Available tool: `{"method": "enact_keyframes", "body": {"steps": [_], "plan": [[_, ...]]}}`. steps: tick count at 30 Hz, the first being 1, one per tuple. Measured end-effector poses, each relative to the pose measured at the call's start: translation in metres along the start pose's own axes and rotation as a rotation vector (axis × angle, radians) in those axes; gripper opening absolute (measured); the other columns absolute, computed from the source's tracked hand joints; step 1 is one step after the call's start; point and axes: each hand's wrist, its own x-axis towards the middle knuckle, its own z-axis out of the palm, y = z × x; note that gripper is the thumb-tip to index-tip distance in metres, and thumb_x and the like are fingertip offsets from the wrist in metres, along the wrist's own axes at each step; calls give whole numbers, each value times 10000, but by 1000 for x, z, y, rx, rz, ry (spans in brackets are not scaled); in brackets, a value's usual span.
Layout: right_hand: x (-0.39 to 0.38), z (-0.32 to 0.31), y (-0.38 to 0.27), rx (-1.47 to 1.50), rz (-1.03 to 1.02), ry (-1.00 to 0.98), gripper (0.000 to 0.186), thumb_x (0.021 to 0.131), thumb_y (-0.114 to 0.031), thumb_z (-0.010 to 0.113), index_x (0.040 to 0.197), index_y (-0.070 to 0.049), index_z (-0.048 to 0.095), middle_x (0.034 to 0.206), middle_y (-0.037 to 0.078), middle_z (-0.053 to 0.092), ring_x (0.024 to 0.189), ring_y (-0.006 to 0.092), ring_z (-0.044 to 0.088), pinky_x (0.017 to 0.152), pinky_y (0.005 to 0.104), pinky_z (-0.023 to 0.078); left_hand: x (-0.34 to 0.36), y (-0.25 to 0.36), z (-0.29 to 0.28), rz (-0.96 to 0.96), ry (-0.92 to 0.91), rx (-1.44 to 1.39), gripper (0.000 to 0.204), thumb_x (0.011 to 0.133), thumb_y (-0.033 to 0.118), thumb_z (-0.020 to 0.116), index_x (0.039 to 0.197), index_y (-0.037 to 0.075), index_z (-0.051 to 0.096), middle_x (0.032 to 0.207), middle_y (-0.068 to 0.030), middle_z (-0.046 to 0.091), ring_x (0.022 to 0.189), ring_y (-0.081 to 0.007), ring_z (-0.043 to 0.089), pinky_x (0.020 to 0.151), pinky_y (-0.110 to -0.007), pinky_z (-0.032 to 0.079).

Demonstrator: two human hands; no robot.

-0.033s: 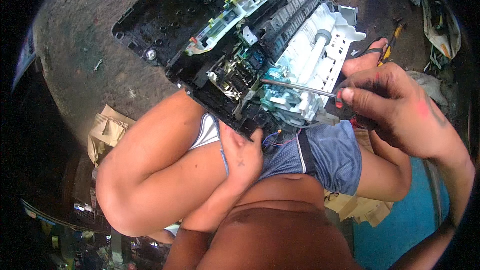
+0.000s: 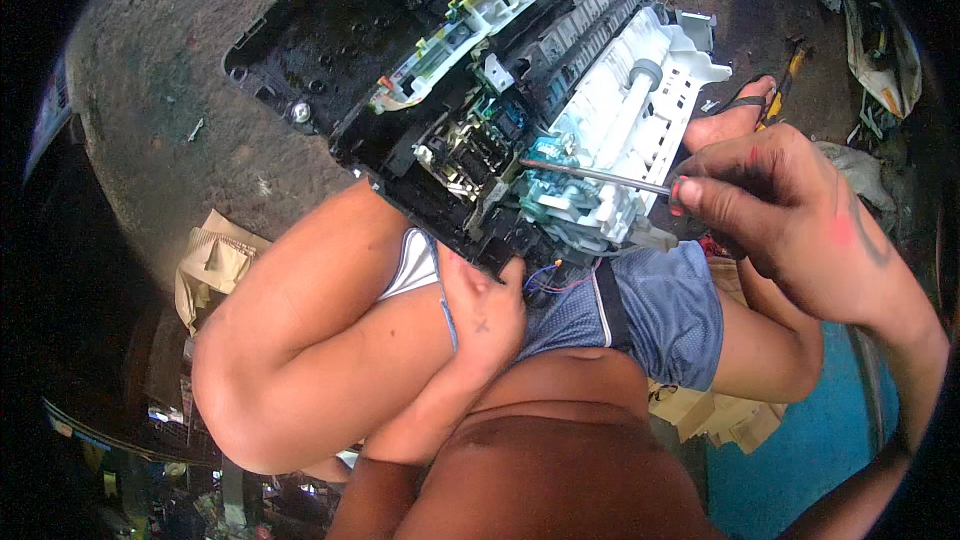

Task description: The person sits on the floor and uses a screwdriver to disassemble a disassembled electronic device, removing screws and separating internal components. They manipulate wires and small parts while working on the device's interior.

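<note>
Right hand (image 2: pixel 765 205) pinches a screwdriver (image 2: pixel 610 178); opened printer (image 2: pixel 560 70) sits left of it, beyond the left hand (image 2: pixel 485 305). Left's fingers part-hidden at the near corner; I can't tell its grip. Probably bulky, stiff, white plastic (image 2: pixel 605 125) brittle; I'd hold the black frame (image 2: pixel 400 178).

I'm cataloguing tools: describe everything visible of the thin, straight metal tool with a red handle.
The thin, straight tool has a grey, metal-looking shaft and a red-and-black handle, mostly hidden in the bare right hand gripping it. In the picture it slants slightly up leftward across teal-stained white plastic parts; its tip's shape and contact are unclear.
</note>
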Motion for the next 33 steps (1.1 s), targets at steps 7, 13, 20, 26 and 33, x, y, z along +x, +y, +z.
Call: {"method": "enact_keyframes", "body": {"steps": [7,13,20,26,33], "plan": [[9,-1,-2,-851,-690,181,360,767,-71,722,1122,-24,688,924,117,679,651,267,630,575,354,488,-2,1,-1,-9,27,38,616,763,-181,532,1346,-20,412,1268,-110,528,1183,-197,521,1060,-319,372],[12,-4,4,-926,-1021,362,357,710,-86,772,1065,-46,761,961,94,671,747,207,634,587,312,487,4,-1,-1,-26,-5,46,580,761,-167,544,1313,-22,438,1248,-108,541,1169,-199,529,1058,-321,376],[9,1,10,-276,-613,355,645,798,-42,732,1407,-70,520,959,134,683,874,255,698,749,333,554,7,-5,-3,-2,10,69,610,738,-167,544,1319,-20,433,1245,-115,553,1175,-209,538,1064,-325,377],[8,12,11,-368,-662,415,755,791,28,724,1475,-78,425,862,91,650,846,253,684,717,343,552,11,-3,1,-34,14,-4,643,722,-198,518,1330,-7,427,1245,-112,558,1165,-203,556,1054,-323,397],[16,-8,-1,-726,-947,325,562,753,-69,740,1298,-48,604,848,52,611,780,223,636,652,309,505,9,-7,-2,-27,28,-29,623,772,-145,546,1353,30,406,1196,-97,586,1079,-221,590,984,-353,461]]}}
